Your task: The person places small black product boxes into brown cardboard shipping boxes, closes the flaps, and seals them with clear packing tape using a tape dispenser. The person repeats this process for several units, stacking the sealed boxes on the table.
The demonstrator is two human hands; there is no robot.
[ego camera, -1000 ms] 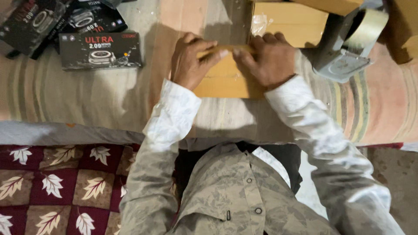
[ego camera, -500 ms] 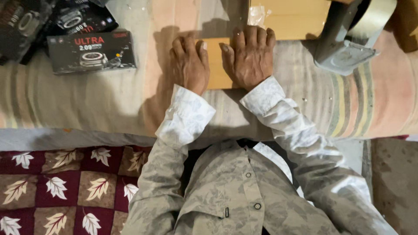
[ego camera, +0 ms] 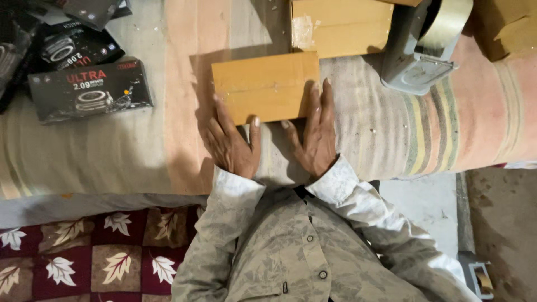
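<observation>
A small brown cardboard box point(ego camera: 263, 85) lies flat on a striped cloth surface point(ego camera: 128, 151). My left hand point(ego camera: 230, 140) rests flat at the box's near left edge, fingers apart and touching its side. My right hand point(ego camera: 316, 131) lies flat against the box's near right corner, fingers stretched along its right side. Neither hand grips anything.
A grey tape dispenser point(ego camera: 422, 47) with a tape roll sits at the upper right. A larger cardboard box point(ego camera: 341, 25) lies behind the small one, another box point(ego camera: 506, 28) at far right. Black product boxes point(ego camera: 89, 89) are stacked at the left. A maroon leaf-patterned mat point(ego camera: 84, 251) lies below.
Both hands have slid off the top of the small box toward me and now rest at its near edge. The box top is uncovered.
</observation>
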